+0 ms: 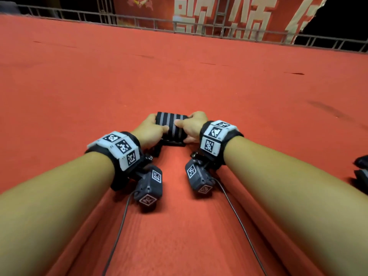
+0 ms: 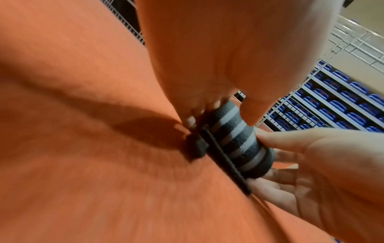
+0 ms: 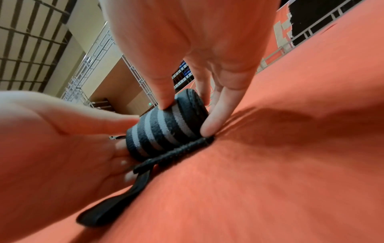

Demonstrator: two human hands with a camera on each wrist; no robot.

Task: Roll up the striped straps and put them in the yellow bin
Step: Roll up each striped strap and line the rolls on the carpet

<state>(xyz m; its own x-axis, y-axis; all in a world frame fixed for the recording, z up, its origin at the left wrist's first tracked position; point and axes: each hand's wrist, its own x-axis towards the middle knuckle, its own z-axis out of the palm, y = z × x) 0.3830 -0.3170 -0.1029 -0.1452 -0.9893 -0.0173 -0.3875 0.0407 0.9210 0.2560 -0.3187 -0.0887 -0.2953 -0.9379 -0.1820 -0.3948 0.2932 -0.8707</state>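
Both hands, left hand (image 1: 152, 129) and right hand (image 1: 192, 126), grip my rolled striped strap (image 1: 172, 124) at its ends on the red carpet (image 1: 179, 76).

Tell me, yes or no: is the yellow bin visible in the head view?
No: the head view shows only the red carpet, the left hand and right hand gripping the rolled striped strap, no bin.

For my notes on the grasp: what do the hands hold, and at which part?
Both hold the rolled striped strap: left hand grips its left end, right hand its right end.
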